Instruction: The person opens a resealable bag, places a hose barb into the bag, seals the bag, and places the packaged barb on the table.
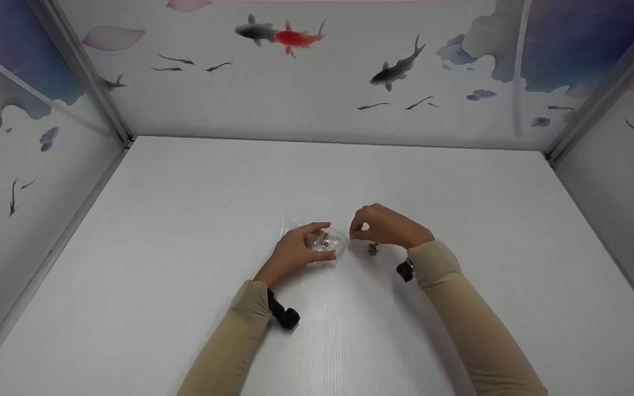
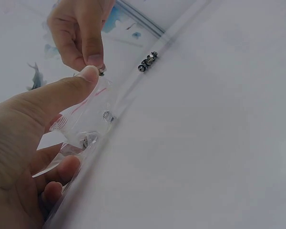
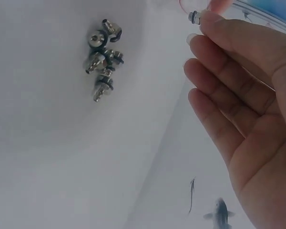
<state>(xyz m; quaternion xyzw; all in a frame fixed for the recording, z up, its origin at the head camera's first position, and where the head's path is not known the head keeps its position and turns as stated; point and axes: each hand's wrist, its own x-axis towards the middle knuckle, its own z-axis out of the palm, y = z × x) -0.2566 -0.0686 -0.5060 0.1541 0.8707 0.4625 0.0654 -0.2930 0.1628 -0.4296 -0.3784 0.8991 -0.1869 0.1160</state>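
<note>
My left hand (image 1: 290, 254) holds a clear zip bag (image 2: 88, 114) between thumb and fingers. A few small metal fittings (image 2: 107, 115) show through the plastic. Just right of the bag, my right hand (image 1: 387, 225) pinches one small metal fitting (image 3: 195, 17) with a dark ring between thumb and index finger. Its other fingers are loosely bent in the right wrist view. Close to the right hand, a small pile of silvery barbed fittings (image 3: 104, 62) with dark rings lies on the white table; these look the same kind as the pinched one.
The white table (image 1: 185, 308) is bounded by a back panel (image 1: 306, 99) and side panels printed with fish and petals. Metal frame posts (image 1: 608, 82) stand at the corners. A black wrist camera (image 1: 287, 317) sits on the left sleeve.
</note>
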